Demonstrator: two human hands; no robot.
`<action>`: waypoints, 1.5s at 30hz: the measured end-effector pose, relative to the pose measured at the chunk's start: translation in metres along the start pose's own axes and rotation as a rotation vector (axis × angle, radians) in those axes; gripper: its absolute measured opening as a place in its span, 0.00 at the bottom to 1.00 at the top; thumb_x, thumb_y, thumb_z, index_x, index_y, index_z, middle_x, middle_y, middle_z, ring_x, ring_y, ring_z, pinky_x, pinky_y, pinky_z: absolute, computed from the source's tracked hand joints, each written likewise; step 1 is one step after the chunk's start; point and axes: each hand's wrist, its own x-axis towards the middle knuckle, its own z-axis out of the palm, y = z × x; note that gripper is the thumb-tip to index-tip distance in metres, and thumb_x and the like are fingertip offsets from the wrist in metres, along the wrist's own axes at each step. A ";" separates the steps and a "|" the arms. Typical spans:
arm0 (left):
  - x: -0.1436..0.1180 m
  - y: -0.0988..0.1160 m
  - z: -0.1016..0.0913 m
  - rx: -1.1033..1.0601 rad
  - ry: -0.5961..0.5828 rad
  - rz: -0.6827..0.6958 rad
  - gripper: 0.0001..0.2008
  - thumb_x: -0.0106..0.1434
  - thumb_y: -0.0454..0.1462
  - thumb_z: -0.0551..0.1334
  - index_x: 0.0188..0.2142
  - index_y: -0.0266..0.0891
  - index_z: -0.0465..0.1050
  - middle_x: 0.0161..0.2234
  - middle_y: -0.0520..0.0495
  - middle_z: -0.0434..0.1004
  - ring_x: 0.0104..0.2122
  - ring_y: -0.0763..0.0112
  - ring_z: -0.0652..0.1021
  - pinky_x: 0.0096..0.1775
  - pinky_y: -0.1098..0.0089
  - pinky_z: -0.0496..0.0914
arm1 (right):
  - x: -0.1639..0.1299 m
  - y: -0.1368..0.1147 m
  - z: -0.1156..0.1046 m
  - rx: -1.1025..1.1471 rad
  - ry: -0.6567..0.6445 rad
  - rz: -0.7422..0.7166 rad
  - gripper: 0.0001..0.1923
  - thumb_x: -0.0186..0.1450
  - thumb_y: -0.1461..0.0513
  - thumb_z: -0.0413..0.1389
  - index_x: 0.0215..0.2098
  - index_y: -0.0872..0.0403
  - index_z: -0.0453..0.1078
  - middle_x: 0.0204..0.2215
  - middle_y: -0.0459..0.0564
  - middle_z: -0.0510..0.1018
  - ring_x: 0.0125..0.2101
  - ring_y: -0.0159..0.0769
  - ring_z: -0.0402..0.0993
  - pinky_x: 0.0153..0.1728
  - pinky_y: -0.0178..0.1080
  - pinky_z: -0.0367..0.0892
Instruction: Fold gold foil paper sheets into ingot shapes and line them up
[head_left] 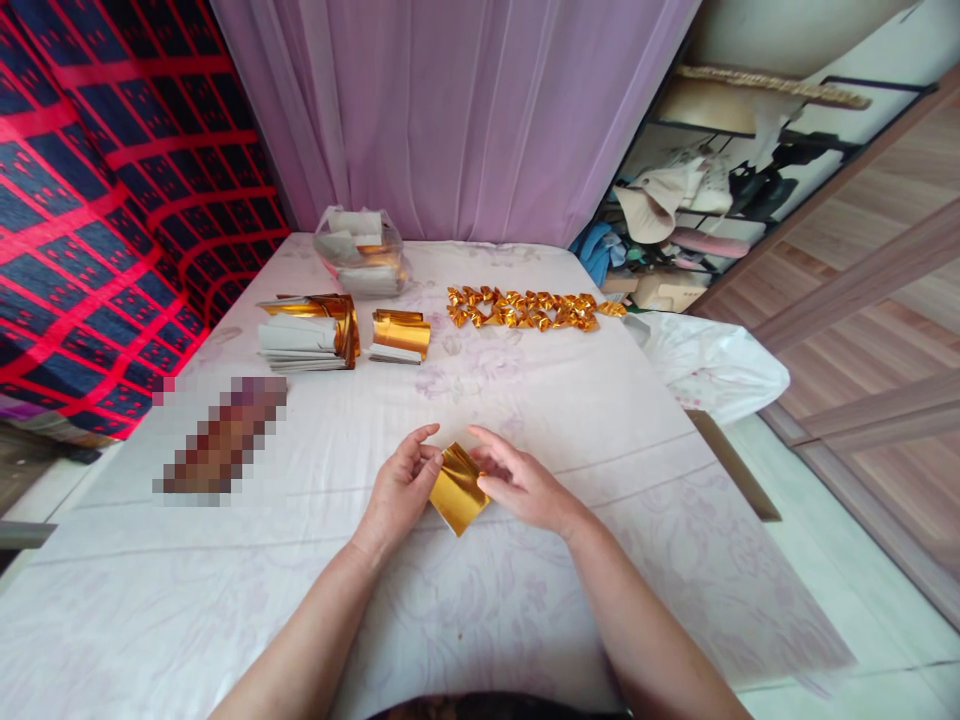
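A square sheet of gold foil paper (459,492) is held between my two hands above the table, one corner pointing towards me. My left hand (405,482) pinches its left corner between thumb and fingers. At the right corner my right hand (523,482) grips the sheet, its index finger stretched out past the edge. Farther back lies a small stack of gold foil sheets (405,335). Left of that sits a larger pile of gold and white-backed sheets (307,335). Folded gold foil pieces (517,310) stand in rows at the back right.
A clear plastic bag of paper stacks (360,250) stands at the table's back left. A pixelated patch (221,440) covers something on the left. Beyond the right edge are a white plastic bag (720,370) and a loaded shelf (675,215). A purple curtain (465,120) hangs behind.
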 end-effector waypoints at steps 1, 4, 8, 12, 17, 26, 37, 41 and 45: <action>0.000 0.000 -0.001 0.015 -0.004 0.000 0.25 0.60 0.45 0.62 0.54 0.41 0.64 0.31 0.53 0.73 0.26 0.75 0.74 0.28 0.74 0.68 | 0.001 -0.001 -0.002 -0.033 0.024 -0.053 0.31 0.63 0.68 0.49 0.65 0.46 0.56 0.49 0.49 0.75 0.39 0.30 0.74 0.37 0.34 0.70; 0.001 0.000 -0.003 0.090 -0.034 0.014 0.24 0.60 0.43 0.61 0.55 0.42 0.64 0.31 0.53 0.75 0.27 0.74 0.75 0.29 0.74 0.69 | 0.004 -0.007 -0.009 -0.227 0.096 -0.261 0.25 0.67 0.68 0.45 0.59 0.47 0.65 0.52 0.50 0.73 0.47 0.32 0.72 0.46 0.39 0.70; 0.000 -0.001 -0.005 0.182 -0.103 0.058 0.23 0.62 0.41 0.59 0.57 0.42 0.63 0.31 0.53 0.76 0.29 0.72 0.77 0.32 0.72 0.71 | 0.009 -0.016 -0.015 -0.627 0.092 -0.439 0.23 0.66 0.71 0.46 0.53 0.47 0.71 0.55 0.53 0.70 0.50 0.34 0.71 0.50 0.41 0.69; 0.000 -0.004 -0.008 0.342 -0.082 0.140 0.23 0.64 0.40 0.57 0.59 0.44 0.62 0.38 0.49 0.78 0.31 0.71 0.78 0.35 0.69 0.73 | 0.013 -0.020 -0.015 -0.872 0.103 -0.562 0.12 0.65 0.67 0.54 0.41 0.47 0.77 0.52 0.50 0.74 0.48 0.37 0.72 0.47 0.41 0.68; -0.002 -0.001 -0.012 0.692 0.196 0.551 0.18 0.64 0.38 0.60 0.53 0.43 0.68 0.57 0.41 0.68 0.54 0.59 0.72 0.53 0.57 0.67 | 0.008 -0.009 -0.013 -1.069 0.338 -0.546 0.07 0.65 0.67 0.56 0.35 0.52 0.76 0.39 0.49 0.79 0.37 0.35 0.72 0.38 0.38 0.64; -0.020 0.014 0.011 1.051 0.021 0.756 0.11 0.65 0.38 0.61 0.47 0.43 0.72 0.44 0.45 0.78 0.44 0.61 0.74 0.50 0.56 0.63 | -0.014 0.002 0.009 -1.254 0.386 -0.272 0.09 0.67 0.65 0.53 0.36 0.49 0.76 0.28 0.49 0.75 0.31 0.37 0.66 0.32 0.41 0.55; -0.025 0.005 0.007 1.275 -0.105 0.554 0.05 0.65 0.34 0.61 0.36 0.43 0.76 0.35 0.48 0.81 0.37 0.61 0.76 0.47 0.54 0.62 | -0.022 0.013 0.007 -0.941 0.301 -0.269 0.07 0.65 0.65 0.57 0.38 0.49 0.76 0.37 0.49 0.77 0.38 0.38 0.69 0.39 0.41 0.60; -0.024 0.006 0.005 1.268 -0.087 0.479 0.07 0.66 0.37 0.60 0.37 0.43 0.77 0.35 0.47 0.80 0.36 0.61 0.75 0.42 0.58 0.63 | -0.025 0.024 0.000 -0.768 0.355 -0.266 0.05 0.65 0.63 0.57 0.36 0.49 0.77 0.37 0.48 0.77 0.39 0.37 0.71 0.41 0.41 0.61; -0.021 0.005 0.005 1.210 -0.037 0.398 0.06 0.65 0.39 0.60 0.35 0.42 0.77 0.36 0.46 0.77 0.38 0.60 0.73 0.42 0.59 0.64 | -0.024 0.029 0.004 -0.653 0.442 -0.217 0.06 0.64 0.62 0.57 0.32 0.50 0.76 0.36 0.48 0.77 0.39 0.37 0.73 0.42 0.42 0.62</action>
